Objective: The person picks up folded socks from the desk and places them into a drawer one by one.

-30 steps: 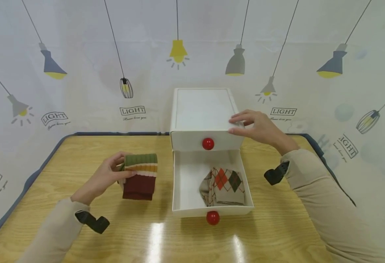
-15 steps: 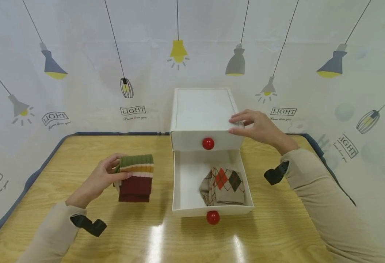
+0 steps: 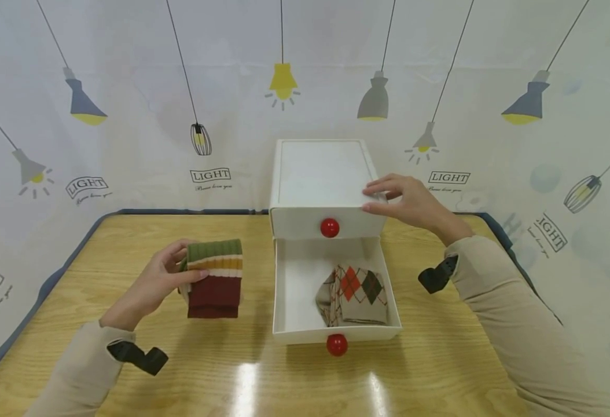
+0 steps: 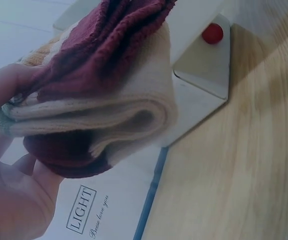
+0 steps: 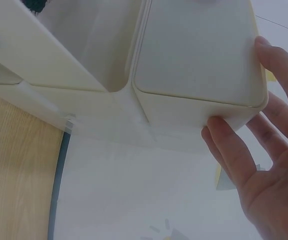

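A folded pair of striped socks [image 3: 215, 296], maroon with green, mustard and cream bands, hangs over the table left of the drawer box. My left hand [image 3: 151, 284] pinches it by its left side, thumb in front. Its layered cream fold faces the camera in the left wrist view, with the left hand [image 4: 18, 195] at its edge. My right hand [image 3: 414, 202] rests with extended fingers on the front right top corner of the white two-drawer box [image 3: 323, 174]. In the pulled-out lower drawer [image 3: 297, 289] lie folded beige argyle socks [image 3: 364, 295] with red and dark diamonds.
The upper drawer is closed, with a red knob [image 3: 330, 227] on its front. Another red knob [image 3: 337, 345] sticks out from the lower drawer towards me. A wooden table [image 3: 305, 382] carries the box. Behind it stands a white backdrop [image 3: 149, 139] printed with lamps.
My left hand has shifted a little to the left with the striped socks, then slightly upward. The right hand, the box and the argyle socks have stayed in place.
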The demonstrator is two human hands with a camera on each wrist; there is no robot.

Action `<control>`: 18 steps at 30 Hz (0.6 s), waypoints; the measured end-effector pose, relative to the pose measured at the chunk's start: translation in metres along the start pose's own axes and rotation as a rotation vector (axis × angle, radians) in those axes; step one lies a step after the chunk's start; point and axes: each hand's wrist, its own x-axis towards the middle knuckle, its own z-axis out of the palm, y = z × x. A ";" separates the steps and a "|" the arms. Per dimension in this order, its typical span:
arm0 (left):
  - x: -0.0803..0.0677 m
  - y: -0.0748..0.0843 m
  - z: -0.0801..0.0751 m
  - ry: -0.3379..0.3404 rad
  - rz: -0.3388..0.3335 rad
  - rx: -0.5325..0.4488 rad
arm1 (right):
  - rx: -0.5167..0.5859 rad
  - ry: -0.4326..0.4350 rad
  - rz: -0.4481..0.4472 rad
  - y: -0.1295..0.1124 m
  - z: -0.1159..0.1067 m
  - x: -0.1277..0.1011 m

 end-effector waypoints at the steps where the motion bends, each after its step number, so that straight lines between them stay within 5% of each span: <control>1: 0.000 0.002 0.001 -0.003 0.007 -0.005 | -0.001 0.000 0.001 0.000 0.000 0.000; 9: 0.007 0.022 0.014 -0.042 0.052 -0.044 | -0.006 -0.001 -0.003 0.001 0.000 0.001; 18: 0.023 0.057 0.054 -0.133 0.114 -0.105 | -0.009 0.009 0.000 0.002 0.001 0.001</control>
